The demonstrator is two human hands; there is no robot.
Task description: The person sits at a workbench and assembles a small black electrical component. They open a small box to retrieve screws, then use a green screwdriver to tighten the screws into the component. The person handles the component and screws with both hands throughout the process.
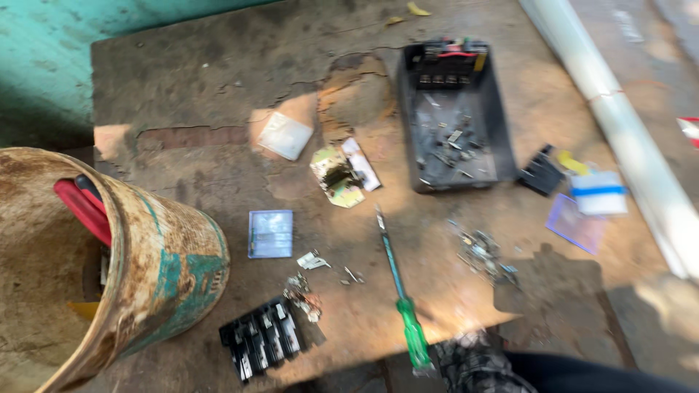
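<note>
Neither of my hands shows in the head view. A green-handled screwdriver [402, 297] lies on the worn wooden board [218, 94], tip pointing away. Left of it rests a black part with several metal contacts [263, 346] and small loose metal bits [304, 295]. A black plastic tray [453, 116] at the back holds screws and a red and black block. A pile of small metal pieces [482, 254] lies right of the screwdriver. A patterned sleeve or knee [477, 367] shows at the bottom edge.
A rusty, paint-stained bucket [156, 273] with red-handled tools stands at the left. A white pipe [630, 131] runs along the right. Small clear plastic squares [270, 233], a bent metal plate [337, 176], a black clip [541, 172] and blue and white packets [598, 193] are scattered about.
</note>
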